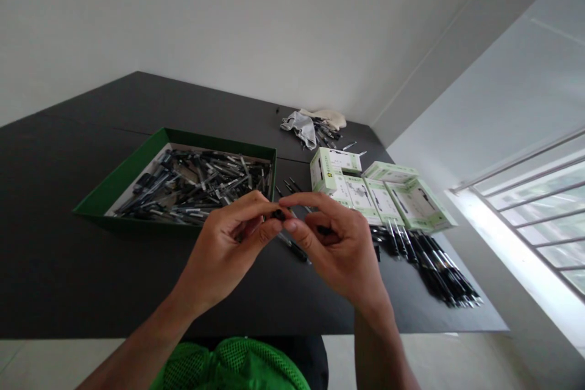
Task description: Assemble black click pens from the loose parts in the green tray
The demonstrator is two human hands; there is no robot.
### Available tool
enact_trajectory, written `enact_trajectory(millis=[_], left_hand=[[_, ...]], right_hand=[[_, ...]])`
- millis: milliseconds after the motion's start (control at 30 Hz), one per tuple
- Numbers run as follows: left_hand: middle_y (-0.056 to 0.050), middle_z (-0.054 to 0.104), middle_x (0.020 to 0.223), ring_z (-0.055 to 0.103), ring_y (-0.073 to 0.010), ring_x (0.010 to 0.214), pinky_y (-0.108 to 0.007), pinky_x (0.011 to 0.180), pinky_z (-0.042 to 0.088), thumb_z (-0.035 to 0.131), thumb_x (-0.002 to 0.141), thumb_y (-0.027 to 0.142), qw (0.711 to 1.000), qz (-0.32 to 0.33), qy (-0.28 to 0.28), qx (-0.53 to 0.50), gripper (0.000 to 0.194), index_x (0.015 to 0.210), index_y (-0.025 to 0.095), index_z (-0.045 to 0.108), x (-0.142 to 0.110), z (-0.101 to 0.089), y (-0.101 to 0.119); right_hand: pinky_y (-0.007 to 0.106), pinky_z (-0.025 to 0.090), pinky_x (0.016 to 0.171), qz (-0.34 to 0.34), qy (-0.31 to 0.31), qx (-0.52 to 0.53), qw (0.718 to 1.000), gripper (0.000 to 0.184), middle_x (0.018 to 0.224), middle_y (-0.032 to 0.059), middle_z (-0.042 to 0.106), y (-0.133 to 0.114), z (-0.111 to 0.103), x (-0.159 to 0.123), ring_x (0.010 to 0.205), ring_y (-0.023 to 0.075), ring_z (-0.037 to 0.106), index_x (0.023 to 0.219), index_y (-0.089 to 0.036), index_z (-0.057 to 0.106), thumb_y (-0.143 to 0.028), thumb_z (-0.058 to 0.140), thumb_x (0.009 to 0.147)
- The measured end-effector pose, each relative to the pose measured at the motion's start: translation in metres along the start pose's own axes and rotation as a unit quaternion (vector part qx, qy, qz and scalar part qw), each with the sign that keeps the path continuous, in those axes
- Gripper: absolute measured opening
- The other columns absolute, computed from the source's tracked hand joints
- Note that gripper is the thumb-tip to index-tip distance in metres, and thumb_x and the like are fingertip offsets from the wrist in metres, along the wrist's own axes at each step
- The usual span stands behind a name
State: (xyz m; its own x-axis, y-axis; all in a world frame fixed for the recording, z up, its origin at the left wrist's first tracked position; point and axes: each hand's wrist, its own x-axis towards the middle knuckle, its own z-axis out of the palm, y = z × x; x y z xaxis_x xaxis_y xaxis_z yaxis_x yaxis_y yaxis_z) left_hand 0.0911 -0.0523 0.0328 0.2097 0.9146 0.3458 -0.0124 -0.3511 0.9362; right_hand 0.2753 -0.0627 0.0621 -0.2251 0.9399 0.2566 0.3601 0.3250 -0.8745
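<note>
My left hand (233, 250) and my right hand (336, 244) meet above the table's middle, thumbs and index fingers closed in a pinch. Between the fingertips is a small black pen part (278, 214), seen end-on. Its full length is hidden by the fingers. Another dark piece (324, 230) shows under the curled fingers of my right hand; its kind is unclear. Below the hands a loose pen (297, 251) lies on the table. To the left, a green box lid (98, 192) holds a heap of loose pens and pen parts (205, 180).
On the dark table (274, 311), opened green-and-white pen boxes (326, 173) stand at right. A row of black pens (445, 271) lies near the right edge. A grey cloth (301, 128) and more pens (326, 132) are at the back. Wall behind, barred window (543, 219) at right.
</note>
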Motion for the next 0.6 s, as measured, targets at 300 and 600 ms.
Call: enact_trajectory(millis=[300, 600], left_hand=[[0.000, 0.060, 0.078, 0.051, -0.0112, 0.063, -0.024, 0.055, 0.038, 0.070, 0.100, 0.045, 0.996, 0.057, -0.007, 0.068, 0.027, 0.099, 0.022, 0.083, 0.001, 0.008, 0.005], [-0.002, 0.068, 0.083, 0.058, -0.0151, 0.072, -0.027, 0.063, 0.043, 0.066, 0.103, 0.042, 0.997, 0.058, 0.013, 0.038, 0.024, 0.103, 0.023, 0.080, -0.002, 0.014, 0.001]], right_hand=[[0.024, 0.028, 0.047, -0.055, 0.017, -0.191, 0.980, 0.011, 0.057, -0.0077, 0.051, -0.019, -0.004, -0.010, 0.044, 0.0079, 0.038, 0.104, -0.027, 0.070, -0.037, 0.067, 0.101], [0.024, 0.032, 0.049, -0.045, 0.051, -0.116, 0.991, 0.007, 0.062, -0.0087, 0.052, -0.015, 0.000, -0.023, 0.046, 0.0091, 0.045, 0.112, -0.026, 0.055, -0.031, 0.055, 0.106]])
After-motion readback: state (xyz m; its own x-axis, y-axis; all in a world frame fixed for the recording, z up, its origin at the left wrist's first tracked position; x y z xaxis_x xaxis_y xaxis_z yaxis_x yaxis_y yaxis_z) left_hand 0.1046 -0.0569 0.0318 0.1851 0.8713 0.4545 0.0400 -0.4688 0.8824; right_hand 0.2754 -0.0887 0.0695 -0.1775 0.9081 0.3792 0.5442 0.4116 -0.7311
